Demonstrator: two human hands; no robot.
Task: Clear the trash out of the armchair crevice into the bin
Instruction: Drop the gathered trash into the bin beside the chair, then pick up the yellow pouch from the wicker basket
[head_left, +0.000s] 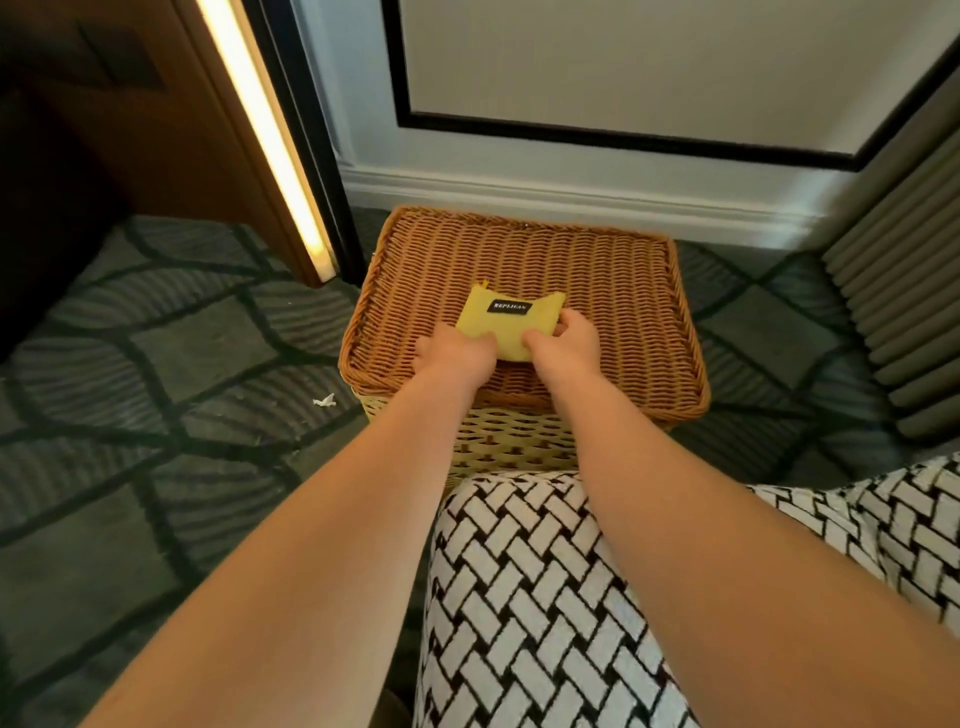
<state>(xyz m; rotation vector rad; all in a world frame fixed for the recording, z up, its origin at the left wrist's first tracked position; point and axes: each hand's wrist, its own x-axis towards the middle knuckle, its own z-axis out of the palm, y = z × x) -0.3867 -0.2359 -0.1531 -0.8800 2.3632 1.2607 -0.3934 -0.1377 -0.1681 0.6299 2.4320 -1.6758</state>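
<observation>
A small yellow fabric pouch (498, 319) with a black label lies on the brown wicker lid (597, 270) of a pale yellow woven bin (514, 441). My left hand (454, 353) grips the pouch's near left edge. At its right edge my right hand (569, 340) holds it too, fingers curled around the corner. The lid sits closed on the bin. An armchair arm (545, 597) in black-and-white brick-weave fabric fills the lower right, under my forearms. No crevice is in view.
A small white scrap of paper (324, 400) lies on the patterned grey carpet (156, 364) left of the bin. A wooden cabinet with a lit strip (260, 130) stands at left, a white wall and skirting (571, 187) behind, a ribbed grey curtain (898, 312) at right.
</observation>
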